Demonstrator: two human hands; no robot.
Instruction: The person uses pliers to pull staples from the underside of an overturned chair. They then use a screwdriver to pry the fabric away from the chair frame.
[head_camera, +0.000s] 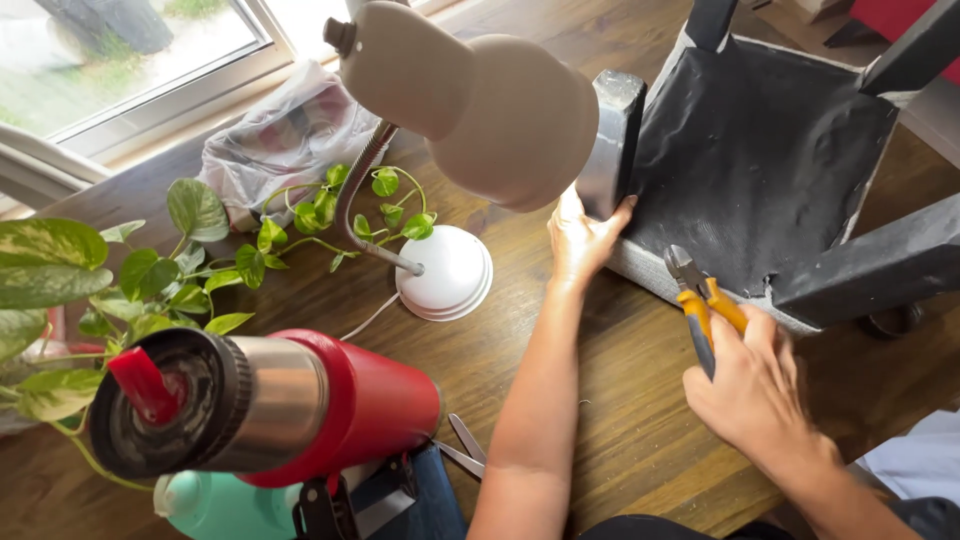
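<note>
A: Where does the upturned dark wooden chair with the black cloth underside (760, 150) sit?

B: Upside down on the brown wooden desk (620, 420), legs pointing up and away. The person's left hand (580, 240) is wrapped around the corner of its frame, fingers gripping the grey edge beside one leg.

A: And the other?

B: The right hand (755, 385) is clenched around the yellow-handled metal pliers (700, 295), nose touching the seat's front rail — right where the cloth meets the wood.

A: How would the chair handle?

B: Probably heavy and stiff in the frame, so the rail or a leg looks the sound place to grip. The cloth seems thin and soft — likely to tear if pulled.

A: The pliers?

B: Rigid, easy to hold by the coated handles.
</note>
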